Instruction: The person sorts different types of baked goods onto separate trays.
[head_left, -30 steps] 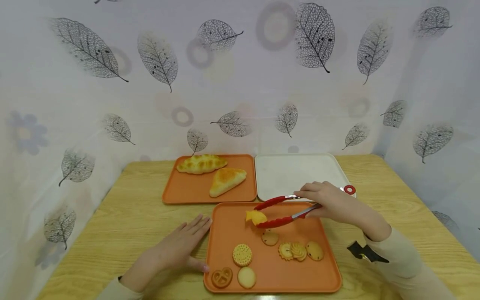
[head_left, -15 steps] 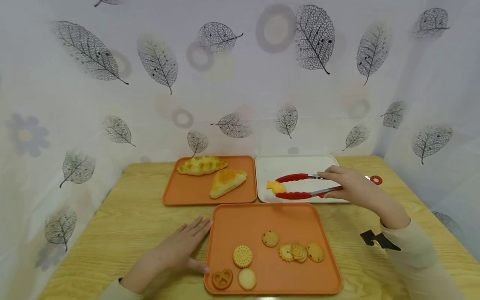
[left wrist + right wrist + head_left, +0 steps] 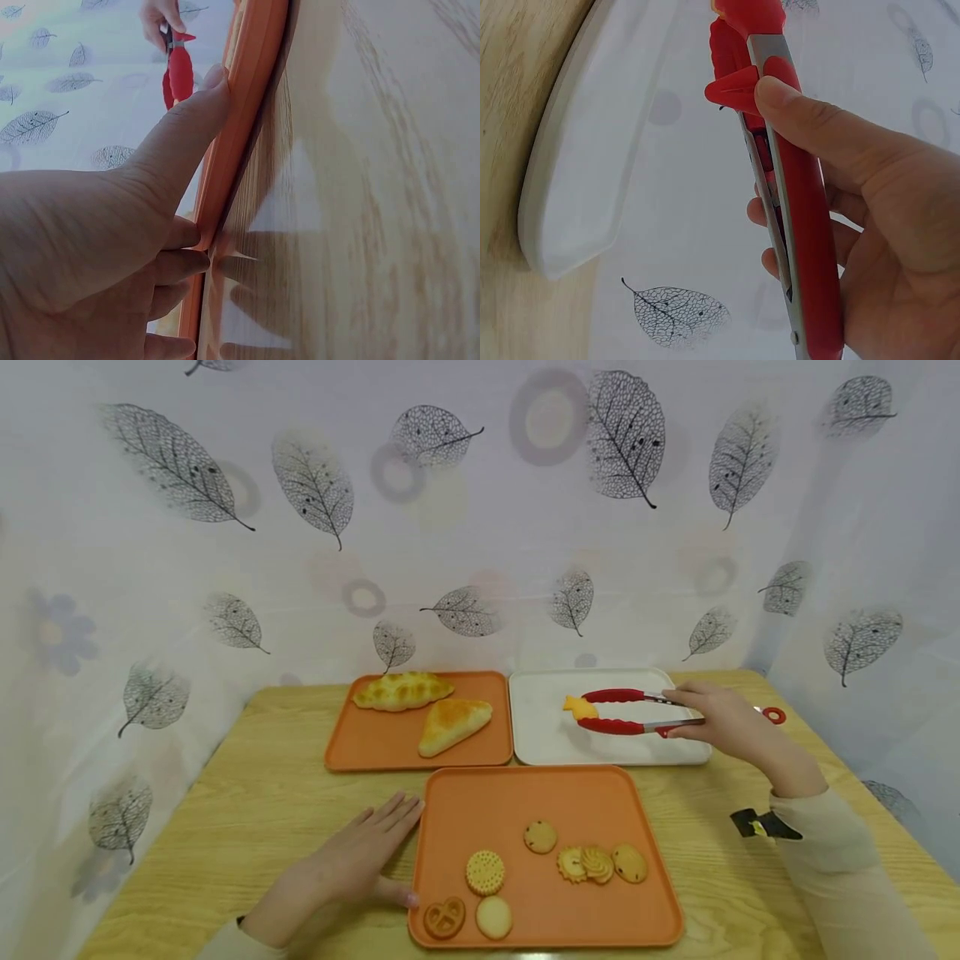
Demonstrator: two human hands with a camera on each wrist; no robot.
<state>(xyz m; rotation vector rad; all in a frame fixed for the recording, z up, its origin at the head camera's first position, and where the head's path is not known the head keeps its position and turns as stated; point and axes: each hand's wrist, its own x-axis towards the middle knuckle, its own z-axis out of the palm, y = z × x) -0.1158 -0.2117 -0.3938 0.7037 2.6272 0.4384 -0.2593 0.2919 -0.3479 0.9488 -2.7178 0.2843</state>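
Observation:
My right hand (image 3: 723,718) grips red-and-silver tongs (image 3: 618,727), thumb on one arm and fingers round the other, as the right wrist view (image 3: 885,172) shows. Between the red tips sits a small yellow fish-shaped cracker (image 3: 581,707), held above the white tray (image 3: 540,747). My left hand (image 3: 352,856) lies with straight fingers at the left rim of the front orange tray (image 3: 525,793); its thumb touches that rim in the left wrist view. On this tray lie a pretzel-shaped cookie (image 3: 444,917), a dotted round cookie (image 3: 486,872), a plain round cookie (image 3: 494,917) and several others.
Behind on the left, a second orange tray (image 3: 375,743) bears a braided bread (image 3: 403,691) and a triangular pastry (image 3: 455,725). It stands side by side with the white tray. A leaf-patterned cloth (image 3: 480,527) rises behind the wooden table (image 3: 247,793).
My right hand has carried the tongs and the fish cracker from over the front orange tray up and right to the white tray. My left hand has stayed in place.

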